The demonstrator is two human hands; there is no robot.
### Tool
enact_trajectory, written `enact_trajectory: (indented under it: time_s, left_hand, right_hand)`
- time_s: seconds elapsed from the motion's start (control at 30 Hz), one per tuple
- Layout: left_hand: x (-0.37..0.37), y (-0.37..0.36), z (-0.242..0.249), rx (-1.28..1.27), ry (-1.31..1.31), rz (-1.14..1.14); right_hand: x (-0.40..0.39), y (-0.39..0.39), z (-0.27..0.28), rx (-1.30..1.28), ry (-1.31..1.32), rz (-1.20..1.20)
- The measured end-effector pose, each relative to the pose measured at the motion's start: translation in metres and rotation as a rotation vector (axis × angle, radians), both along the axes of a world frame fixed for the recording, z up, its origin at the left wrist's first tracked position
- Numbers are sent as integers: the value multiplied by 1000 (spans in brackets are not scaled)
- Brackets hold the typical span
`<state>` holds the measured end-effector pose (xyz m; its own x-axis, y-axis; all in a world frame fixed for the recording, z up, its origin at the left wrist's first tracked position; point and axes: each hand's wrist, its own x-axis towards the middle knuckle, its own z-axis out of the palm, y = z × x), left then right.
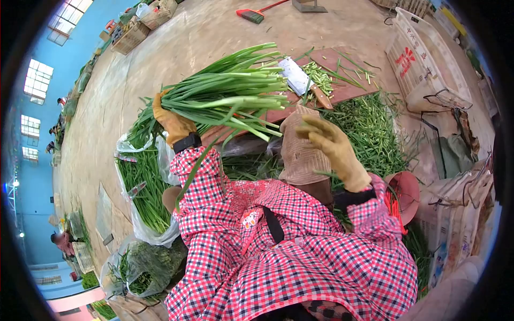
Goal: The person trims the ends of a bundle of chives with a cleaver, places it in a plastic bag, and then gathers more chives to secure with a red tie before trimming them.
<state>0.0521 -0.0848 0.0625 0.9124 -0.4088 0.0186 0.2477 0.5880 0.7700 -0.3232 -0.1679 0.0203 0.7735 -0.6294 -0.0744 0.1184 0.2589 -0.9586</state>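
Note:
My left hand [174, 122], in a yellow-orange glove, is closed around the leafy end of a large bunch of garlic chives [230, 91]. The pale cut stem ends point to the right, over a reddish board [348, 59]. My right hand [337, 152], in a matching glove, is raised beside the stem ends with its fingers stretched out and nothing in it. A cleaver [294, 75] with a wooden handle lies on the board beside a heap of short cut stem ends [318, 79].
Loose green trimmings [369, 134] cover the floor right of the board. At my left stands a plastic bag of chives [147, 187], with another bag of greens [152, 262] nearer. A white crate [423, 59] stands at the right; a broom [251, 16] lies beyond the board.

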Motion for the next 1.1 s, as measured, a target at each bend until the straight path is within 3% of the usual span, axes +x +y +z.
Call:
enact_trajectory:
  time_s: [0.03, 0.13, 0.37, 0.43, 0.5, 0.63, 0.67, 0.77, 0.9, 0.93, 1.03, 1.1]
  left_hand:
    - [-2, -1, 0, 11, -10, -9]
    - [7, 3, -11, 13, -74, -96]
    - [-10, 1, -5, 71, 18, 5]
    - [-20, 2, 1, 77, -25, 37]
    - [-13, 2, -1, 30, -46, 18]
    - [-1, 11, -7, -1, 36, -63]
    - [-1, 13, -6, -50, 37, -108]
    - [9, 12, -19, -19, -157, -126]
    - [-2, 10, -11, -71, -71, -280]
    - [-16, 1, 0, -22, -51, -122]
    - [-9, 1, -5, -16, -19, -121]
    - [-21, 0, 6, 8, -52, -108]
  right_hand:
    - [18, 4, 8, 154, -205, -1]
    - [65, 16, 10, 478, -467, 132]
    - [90, 34, 3, 748, -423, 47]
    - [93, 36, -34, 354, -424, 50]
    - [87, 39, -19, 906, -463, 57]
    - [68, 32, -8, 750, -339, 235]
    - [57, 27, -14, 845, -212, 289]
    - [39, 15, -13, 679, -120, 364]
    - [0, 5, 15, 394, 190, 253]
    - [-11, 1, 18, 365, 234, 261]
    - [-40, -8, -14, -918, 866, 150]
    - [-42, -1, -6, -1108, 694, 20]
